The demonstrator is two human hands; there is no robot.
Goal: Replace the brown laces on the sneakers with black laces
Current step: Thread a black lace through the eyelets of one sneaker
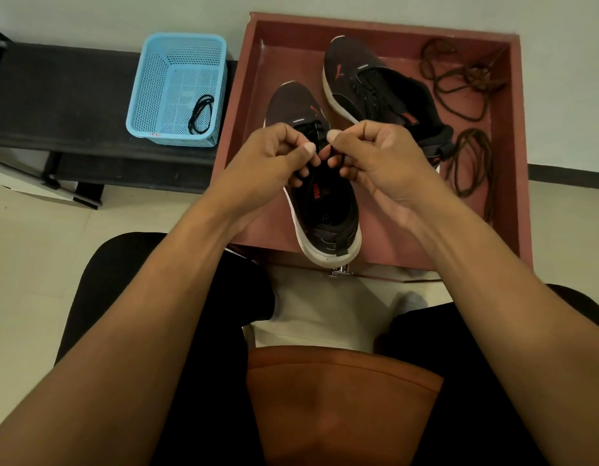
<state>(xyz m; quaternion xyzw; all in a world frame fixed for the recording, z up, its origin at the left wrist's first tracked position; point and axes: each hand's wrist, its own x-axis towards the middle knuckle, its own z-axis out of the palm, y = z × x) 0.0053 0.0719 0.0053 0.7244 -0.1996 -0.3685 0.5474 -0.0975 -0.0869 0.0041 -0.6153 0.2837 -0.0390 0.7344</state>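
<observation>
Left hand [271, 159], right hand [382, 156] on black lace [326, 153]; brown laces [476, 77], basket [150, 89] nearby.

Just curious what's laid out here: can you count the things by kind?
Sneakers: 2, near sneaker, far sneaker
Brown laces: 2, upper brown lace, lower brown lace
Black laces: 3, basket lace, far sneaker's lace, near sneaker's lace in left hand and right hand
Blue basket: 1
Red tray: 1
Total: 9

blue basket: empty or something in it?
Not empty. The blue basket holds one coiled black lace, lying at its near right corner. Nothing else shows inside.
</observation>
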